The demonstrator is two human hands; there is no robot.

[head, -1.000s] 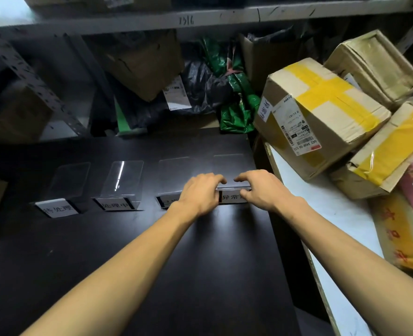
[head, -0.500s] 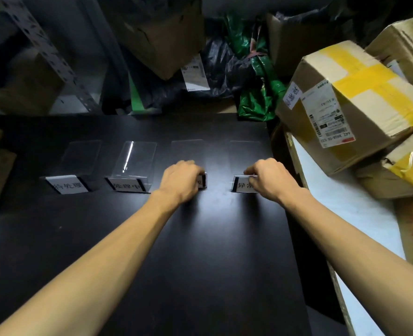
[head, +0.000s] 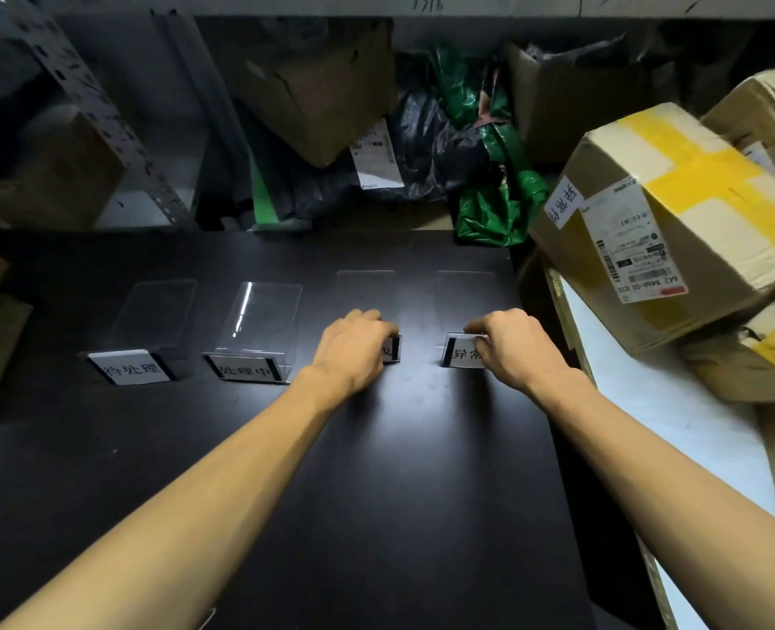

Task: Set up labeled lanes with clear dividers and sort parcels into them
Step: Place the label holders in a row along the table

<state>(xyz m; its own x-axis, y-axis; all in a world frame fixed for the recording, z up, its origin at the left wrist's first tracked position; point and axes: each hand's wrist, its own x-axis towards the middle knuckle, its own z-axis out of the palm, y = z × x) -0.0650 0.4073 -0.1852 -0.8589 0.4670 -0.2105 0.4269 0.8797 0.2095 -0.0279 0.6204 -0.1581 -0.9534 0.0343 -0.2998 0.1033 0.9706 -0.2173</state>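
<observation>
Four clear dividers in a row across the dark table [head: 422, 470], running left to right, each with a white label strip at its near foot and a transparent back leaning toward the far side.

- first divider [head: 153, 320], far left: free-standing, label fully readable.
- second divider [head: 262, 325], just right of it: free-standing, a bright glare streak on the plastic.
- third divider [head: 367, 288]: left hand [head: 353, 352] on its base, fingers curled down over the label so that only a sliver at the right end shows. The thumb is hidden.
- fourth divider [head: 465, 291], rightmost, near the table's right edge: right hand [head: 512, 347] grips the base from the right, fingertips hooked over the top edge of the label; the left half of the strip is uncovered.

A dark gap of table separates the third and fourth bases; the two hands are apart.

Parcels: a taped box [head: 676, 229] with yellow tape and a shipping label sits tilted on the white ledge [head: 649, 402] right of the table, more cartons beside it. A green bag [head: 499, 202] and a black bag [head: 431, 138] lie piled at the far edge.
</observation>
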